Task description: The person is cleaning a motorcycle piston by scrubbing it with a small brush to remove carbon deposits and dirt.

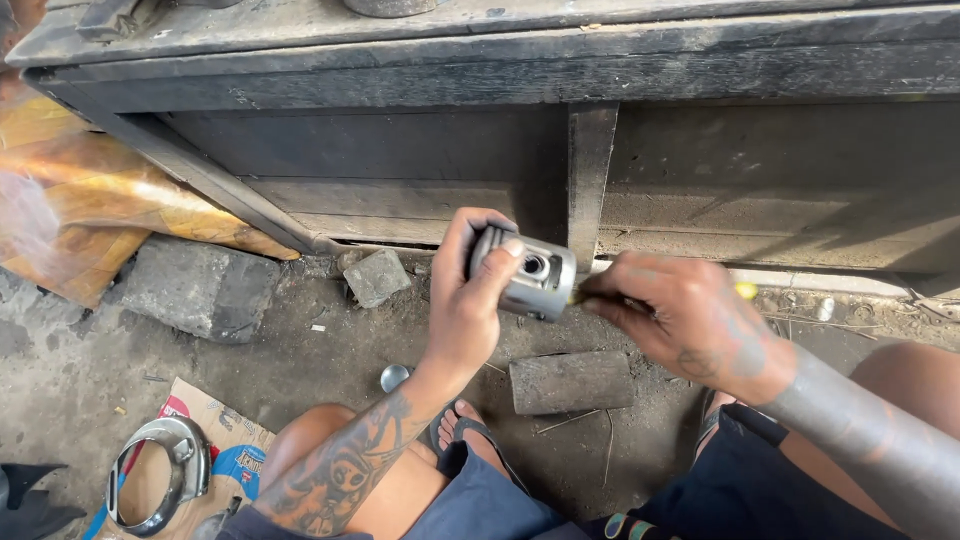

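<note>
Hands: two, piston: one

Two hands work here, a left hand and a right hand; one metal piston sits between them. On the ground lie three stone blocks, one wooden block, one chrome ring, one cardboard sheet

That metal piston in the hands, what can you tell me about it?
The piston is a short cylinder of dull silver-grey metal with ring grooves near its top and a round pin hole in its side. It lies sideways in the air before a dark workbench, gripped by the left hand; the right hand pokes a thin tool against it.
</note>
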